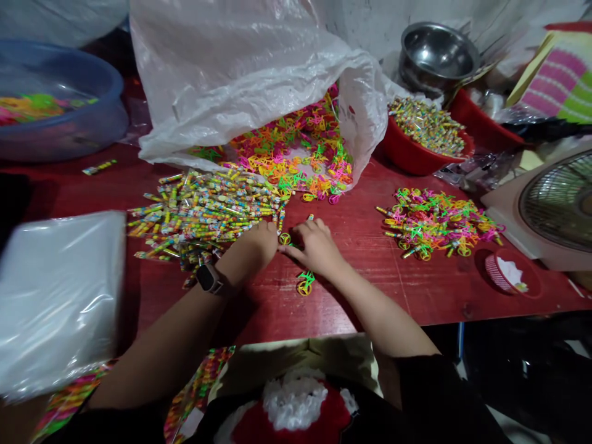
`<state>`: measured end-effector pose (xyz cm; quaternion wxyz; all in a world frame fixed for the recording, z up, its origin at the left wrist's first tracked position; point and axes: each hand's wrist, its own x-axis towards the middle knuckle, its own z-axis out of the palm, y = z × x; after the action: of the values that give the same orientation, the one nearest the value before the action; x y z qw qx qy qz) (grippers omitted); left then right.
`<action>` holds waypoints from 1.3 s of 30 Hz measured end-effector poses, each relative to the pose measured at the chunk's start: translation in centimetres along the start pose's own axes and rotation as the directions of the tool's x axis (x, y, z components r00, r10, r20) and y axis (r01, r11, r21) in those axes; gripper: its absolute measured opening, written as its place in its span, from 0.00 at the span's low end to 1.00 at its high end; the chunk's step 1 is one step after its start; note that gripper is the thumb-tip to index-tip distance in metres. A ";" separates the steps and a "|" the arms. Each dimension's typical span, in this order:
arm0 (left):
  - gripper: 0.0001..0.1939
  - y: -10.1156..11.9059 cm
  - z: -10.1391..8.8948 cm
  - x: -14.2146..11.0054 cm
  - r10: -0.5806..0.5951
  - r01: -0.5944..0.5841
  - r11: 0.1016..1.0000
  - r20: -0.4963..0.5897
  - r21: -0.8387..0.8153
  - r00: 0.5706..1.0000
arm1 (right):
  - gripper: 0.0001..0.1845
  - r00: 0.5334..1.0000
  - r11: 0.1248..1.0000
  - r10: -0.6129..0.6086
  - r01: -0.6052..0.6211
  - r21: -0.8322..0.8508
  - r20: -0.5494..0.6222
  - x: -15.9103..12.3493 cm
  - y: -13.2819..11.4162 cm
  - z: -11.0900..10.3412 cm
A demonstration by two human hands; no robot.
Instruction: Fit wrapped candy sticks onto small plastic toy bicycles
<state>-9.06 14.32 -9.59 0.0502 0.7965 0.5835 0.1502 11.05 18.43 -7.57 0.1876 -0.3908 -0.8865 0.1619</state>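
Note:
My left hand (264, 242), with a dark watch at the wrist, is at the right edge of a pile of thin, colourfully printed wrapped sticks (208, 203). Its fingers are curled, and whatever they grip is hidden. Close by, my right hand (319, 246) has bent fingers over a printed stick (310, 217), whose end pokes out beyond them. Between the hands shows the yellow wheel of a small plastic toy bicycle (285, 238). Another toy bicycle (304, 283), green and yellow, lies below my right palm.
Behind, a white plastic sack (240, 80) spills toy bicycles (296, 154). Bicycles with sticks form a heap (439, 222) at right, near a fan (555, 203) and red bowl (513, 274). A red basin (407, 148) holds sticks. Clear bags (65, 290) and a blue tub (60, 135) are left.

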 end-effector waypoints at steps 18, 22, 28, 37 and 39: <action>0.09 3.6 -4.3 1.1 0.051 -0.045 0.766 -0.009 -0.642 0.999 | 0.14 0.990 0.482 0.120 -0.120 0.868 0.070 -1.0 1.1 -4.7; 0.10 4.1 -4.1 1.3 -0.036 -0.017 0.697 -0.058 -0.716 0.998 | 0.16 0.989 0.451 0.136 -0.107 0.886 0.050 -1.1 1.2 -4.6; 0.09 5.1 -5.5 1.3 0.004 -0.045 0.576 -0.053 -0.816 0.999 | 0.19 0.990 0.537 0.138 -0.053 0.842 -0.026 -1.1 1.3 -4.7; 0.12 5.2 -4.4 1.1 -0.040 -0.042 0.570 -0.078 -0.821 0.996 | 0.22 0.979 0.584 0.172 -0.011 0.812 -0.110 -1.5 0.2 -3.6; 0.12 5.2 -4.0 1.1 -0.057 -0.042 0.567 -0.090 -0.823 0.994 | 0.23 0.972 0.602 0.179 0.012 0.798 -0.149 -1.4 -0.1 -3.3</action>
<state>-5.19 13.34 -4.30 0.3848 0.6697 0.4518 0.4464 13.33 17.74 -4.95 0.4276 -0.3232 -0.6773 0.5039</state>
